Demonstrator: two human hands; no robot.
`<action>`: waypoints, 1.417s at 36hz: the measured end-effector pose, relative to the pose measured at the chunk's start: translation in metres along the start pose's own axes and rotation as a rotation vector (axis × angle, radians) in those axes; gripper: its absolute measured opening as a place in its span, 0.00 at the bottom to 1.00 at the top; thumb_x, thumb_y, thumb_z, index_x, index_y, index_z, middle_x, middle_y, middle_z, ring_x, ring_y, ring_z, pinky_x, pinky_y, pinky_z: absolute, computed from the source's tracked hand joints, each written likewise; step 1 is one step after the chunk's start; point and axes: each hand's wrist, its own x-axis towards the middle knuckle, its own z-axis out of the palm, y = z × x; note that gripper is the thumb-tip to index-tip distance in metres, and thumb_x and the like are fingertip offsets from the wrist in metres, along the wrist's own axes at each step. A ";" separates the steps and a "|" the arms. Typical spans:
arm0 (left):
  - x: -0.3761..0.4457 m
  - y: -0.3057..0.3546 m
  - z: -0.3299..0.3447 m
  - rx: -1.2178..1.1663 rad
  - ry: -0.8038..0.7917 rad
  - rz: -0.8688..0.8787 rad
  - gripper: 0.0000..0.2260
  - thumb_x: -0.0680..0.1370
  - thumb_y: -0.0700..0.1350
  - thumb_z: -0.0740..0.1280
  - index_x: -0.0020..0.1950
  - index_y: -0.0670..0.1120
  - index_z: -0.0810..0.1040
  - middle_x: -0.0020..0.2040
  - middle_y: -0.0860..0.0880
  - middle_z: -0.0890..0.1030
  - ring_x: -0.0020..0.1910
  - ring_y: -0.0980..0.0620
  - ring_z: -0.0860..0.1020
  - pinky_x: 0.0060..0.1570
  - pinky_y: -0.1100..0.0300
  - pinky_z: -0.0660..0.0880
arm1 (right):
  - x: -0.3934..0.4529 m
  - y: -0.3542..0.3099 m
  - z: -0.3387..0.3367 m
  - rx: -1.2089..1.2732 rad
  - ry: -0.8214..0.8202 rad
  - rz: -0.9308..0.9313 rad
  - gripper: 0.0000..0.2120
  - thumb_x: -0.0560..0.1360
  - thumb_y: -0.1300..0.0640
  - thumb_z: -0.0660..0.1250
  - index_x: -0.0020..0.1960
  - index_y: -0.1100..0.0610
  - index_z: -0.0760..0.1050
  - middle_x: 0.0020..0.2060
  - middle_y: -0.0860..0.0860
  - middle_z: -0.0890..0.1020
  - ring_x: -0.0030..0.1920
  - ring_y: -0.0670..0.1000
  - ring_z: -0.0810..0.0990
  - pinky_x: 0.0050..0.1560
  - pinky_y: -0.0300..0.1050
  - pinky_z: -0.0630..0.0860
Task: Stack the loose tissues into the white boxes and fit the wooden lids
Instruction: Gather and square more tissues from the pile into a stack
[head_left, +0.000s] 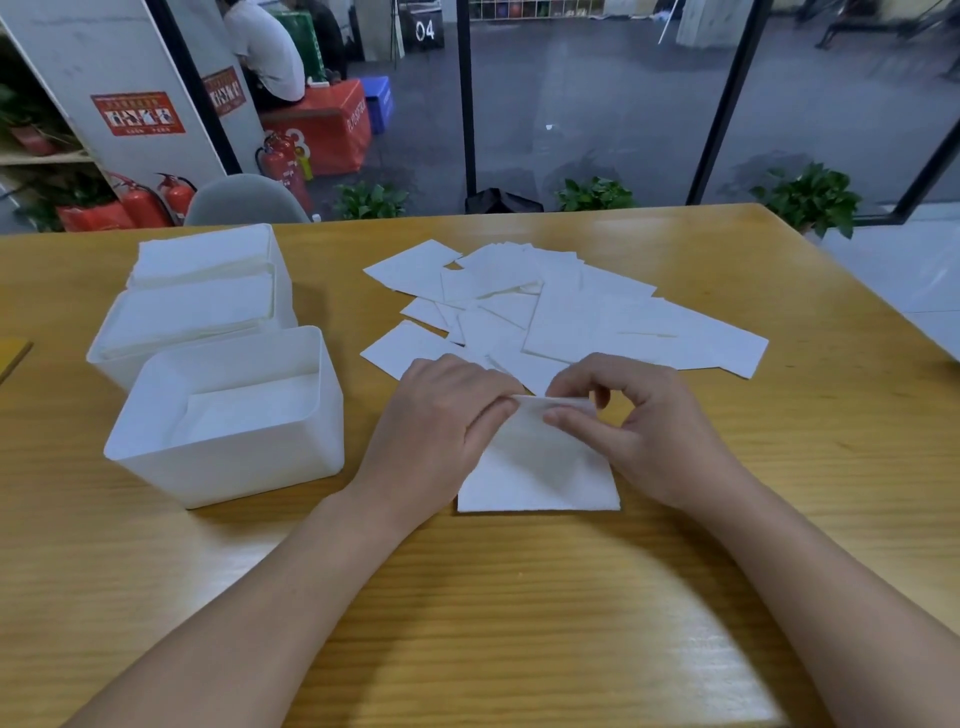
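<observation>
White tissue (540, 467) lies flat on the wooden table (519, 597) just in front of the person, its near edge square to the table and its far edge lifted; the left hand (441, 421) rests over its left side with fingers curled onto the raised edge, and the right hand (634, 415) pinches that same edge between thumb and forefinger, the other fingers arched above it; beyond the hands a loose scatter of tissues (561, 306) spreads across the middle of the table, overlapping one another; to the left stands the nearest white box (228, 462), open, with a low layer of tissues on its floor; behind it, touching or nearly so, a second white box (182, 322) is filled to the rim, and a third white box (208, 260) behind that is also full; a sliver of a wooden lid (13, 353) shows at the left edge; potted plants (810, 197) line the glass wall beyond.
</observation>
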 end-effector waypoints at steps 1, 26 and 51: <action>-0.001 -0.001 0.001 -0.016 0.003 -0.016 0.06 0.86 0.45 0.70 0.59 0.49 0.86 0.51 0.57 0.86 0.54 0.52 0.80 0.59 0.50 0.71 | 0.000 0.001 0.000 -0.019 0.012 -0.003 0.04 0.79 0.55 0.79 0.50 0.49 0.85 0.45 0.44 0.86 0.46 0.52 0.79 0.49 0.52 0.75; -0.008 -0.035 -0.005 -0.366 -0.341 -0.392 0.07 0.85 0.53 0.71 0.62 0.65 0.80 0.35 0.54 0.78 0.31 0.58 0.74 0.40 0.69 0.74 | -0.001 0.024 -0.013 -0.066 -0.235 0.313 0.07 0.79 0.50 0.76 0.54 0.43 0.81 0.28 0.42 0.71 0.30 0.45 0.68 0.32 0.34 0.66; 0.003 -0.035 -0.005 0.165 -0.243 -0.420 0.08 0.88 0.47 0.66 0.61 0.48 0.84 0.55 0.52 0.79 0.55 0.52 0.76 0.53 0.56 0.72 | -0.002 0.032 -0.003 -0.208 -0.158 0.302 0.05 0.79 0.47 0.77 0.45 0.43 0.83 0.35 0.44 0.80 0.34 0.43 0.75 0.34 0.37 0.70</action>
